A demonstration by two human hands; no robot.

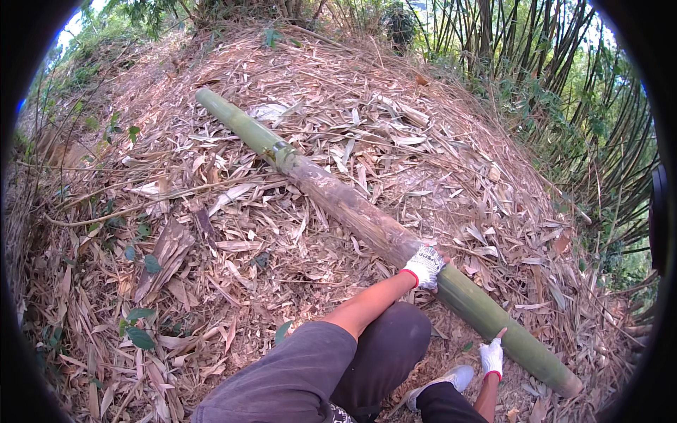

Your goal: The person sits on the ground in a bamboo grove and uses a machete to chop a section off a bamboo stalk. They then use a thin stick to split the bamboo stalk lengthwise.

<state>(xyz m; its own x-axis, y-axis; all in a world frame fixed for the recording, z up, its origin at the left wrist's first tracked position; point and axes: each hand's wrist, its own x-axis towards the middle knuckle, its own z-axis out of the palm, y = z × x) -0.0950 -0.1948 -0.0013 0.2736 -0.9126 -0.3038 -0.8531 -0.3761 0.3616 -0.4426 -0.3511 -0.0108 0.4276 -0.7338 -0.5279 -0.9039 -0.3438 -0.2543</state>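
A thick bamboo pole (243, 125) slants across the leaf-covered slope, from the far left down to the near right. Its two ends are green, and a long stretch in the middle is brown and rough. My left hand (424, 266), in a white knit glove with a red cuff, is closed over the pole where brown meets green. Further down, my right hand (491, 356), gloved the same way, sits against the pole's near side. One bare digit of it lies up on the green surface, while its other fingers are mostly hidden.
Dry leaves (345, 141) thickly cover the sloping ground. Bamboo stems (557, 63) stand at the upper right. A broken brown husk (163, 257) and a thin bent branch (151, 201) lie at left. My knee (395, 331) and a light shoe (451, 381) are close to the pole.
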